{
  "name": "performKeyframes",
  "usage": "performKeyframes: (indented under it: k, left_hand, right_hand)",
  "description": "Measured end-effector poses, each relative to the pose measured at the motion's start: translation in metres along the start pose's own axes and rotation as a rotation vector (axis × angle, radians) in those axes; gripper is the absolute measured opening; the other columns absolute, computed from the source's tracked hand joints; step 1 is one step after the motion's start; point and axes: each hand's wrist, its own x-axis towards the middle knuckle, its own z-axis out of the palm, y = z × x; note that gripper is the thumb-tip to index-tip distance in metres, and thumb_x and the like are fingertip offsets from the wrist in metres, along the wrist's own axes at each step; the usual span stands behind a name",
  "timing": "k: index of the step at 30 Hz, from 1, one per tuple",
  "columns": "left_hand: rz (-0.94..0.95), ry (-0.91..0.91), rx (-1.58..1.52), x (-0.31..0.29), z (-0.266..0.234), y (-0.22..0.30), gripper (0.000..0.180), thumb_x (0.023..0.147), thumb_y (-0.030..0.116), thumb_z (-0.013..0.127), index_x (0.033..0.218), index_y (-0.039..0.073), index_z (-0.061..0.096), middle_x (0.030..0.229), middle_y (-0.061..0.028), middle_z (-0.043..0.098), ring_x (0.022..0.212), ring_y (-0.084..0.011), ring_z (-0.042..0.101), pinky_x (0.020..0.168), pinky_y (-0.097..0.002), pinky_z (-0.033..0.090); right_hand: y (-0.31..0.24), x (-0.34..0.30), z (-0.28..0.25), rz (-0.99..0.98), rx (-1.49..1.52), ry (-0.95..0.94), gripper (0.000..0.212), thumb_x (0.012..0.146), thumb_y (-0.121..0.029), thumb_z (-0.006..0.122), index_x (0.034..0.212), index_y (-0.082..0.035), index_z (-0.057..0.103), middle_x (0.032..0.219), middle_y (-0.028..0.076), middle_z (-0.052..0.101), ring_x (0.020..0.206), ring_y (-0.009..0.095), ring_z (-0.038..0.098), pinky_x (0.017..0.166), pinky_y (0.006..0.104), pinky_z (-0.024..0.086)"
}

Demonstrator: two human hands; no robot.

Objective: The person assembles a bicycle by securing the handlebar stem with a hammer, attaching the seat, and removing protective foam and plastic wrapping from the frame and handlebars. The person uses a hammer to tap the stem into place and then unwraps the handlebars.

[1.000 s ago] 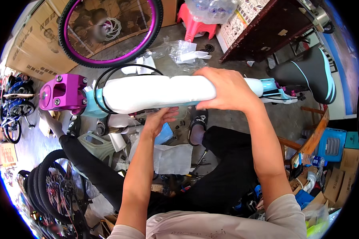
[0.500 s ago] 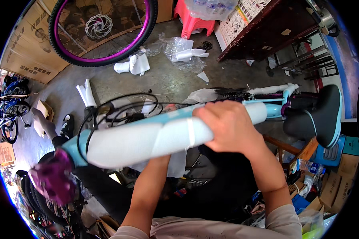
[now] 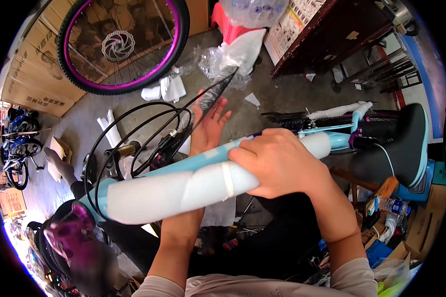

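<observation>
A light-blue bicycle frame (image 3: 203, 161) lies across in front of me, its tube covered by a white foam sleeve (image 3: 148, 195) with a pale band. My right hand (image 3: 277, 161) is closed around the wrapped tube. My left forearm passes under the tube, and my left hand (image 3: 213, 123) is beyond it, palm up with fingers apart. Against that palm rests a handlebar (image 3: 210, 99) in clear plastic wrap; black cables (image 3: 129, 131) loop from it toward the frame's front end. A purple fork part (image 3: 69, 230) is at lower left. The black saddle (image 3: 409, 146) is at right.
A purple-rimmed wheel (image 3: 118, 45) leans on cardboard (image 3: 39, 74) at far left. Beyond the frame are a red stool (image 3: 225, 24), a dark cabinet (image 3: 317, 39) and white wrapping scraps (image 3: 171, 89) on the floor. Boxes (image 3: 426, 218) crowd the right; other bicycles (image 3: 20, 133) stand at left.
My left hand has come into view beyond the tube, and the plastic-wrapped handlebar has swung up and away from me. The frame's front end dropped slightly; my right hand kept its hold.
</observation>
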Motion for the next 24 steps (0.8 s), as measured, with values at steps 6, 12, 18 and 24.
performKeyframes:
  k: [6, 12, 18, 24]
  left_hand:
    - [-0.099, -0.076, -0.126, 0.018, 0.003, 0.011, 0.088, 0.089, 0.078, 0.051, 0.158, 0.024, 0.038, 0.146, -0.0208, 0.053, 0.135, -0.0354, 0.05, 0.106, -0.047, 0.045]
    - [-0.145, -0.306, -0.202, 0.03, 0.009, 0.013, 0.088, 0.092, 0.071, 0.055, 0.161, 0.023, 0.03, 0.152, -0.0203, 0.047, 0.14, -0.0369, 0.045, 0.105, -0.0486, 0.044]
    - [-0.145, -0.452, -0.197, 0.039, 0.027, 0.021, 0.093, 0.089, 0.068, 0.063, 0.163, 0.028, 0.022, 0.157, -0.0195, 0.041, 0.144, -0.0384, 0.039, 0.107, -0.0513, 0.043]
    - [-0.1, -0.52, -0.013, 0.045, 0.033, 0.025, 0.102, 0.084, 0.061, 0.073, 0.163, 0.036, 0.014, 0.155, -0.0157, 0.046, 0.146, -0.0412, 0.037, 0.113, -0.057, 0.043]
  right_hand:
    - [0.046, 0.021, 0.003, 0.281, 0.419, 0.254, 0.052, 0.079, -0.052, 0.078, 0.104, -0.007, 0.072, 0.085, 0.007, 0.071, 0.073, 0.028, 0.069, 0.068, 0.0365, 0.052]
    - [0.116, 0.031, 0.005, 0.996, 0.264, 0.173, 0.057, 0.086, -0.058, 0.066, 0.091, -0.001, 0.074, 0.08, 0.02, 0.071, 0.079, 0.035, 0.071, 0.075, 0.0399, 0.055]
    - [0.144, 0.047, -0.001, 1.068, 0.948, 0.255, 0.089, 0.089, -0.071, 0.061, 0.139, 0.002, 0.056, 0.128, 0.021, 0.064, 0.099, 0.027, 0.07, 0.076, 0.0379, 0.057]
    - [0.161, 0.058, -0.017, 0.61, 1.682, 0.504, 0.047, 0.099, -0.042, 0.064, 0.136, -0.014, 0.056, 0.128, 0.007, 0.063, 0.117, 0.023, 0.058, 0.099, 0.0445, 0.049]
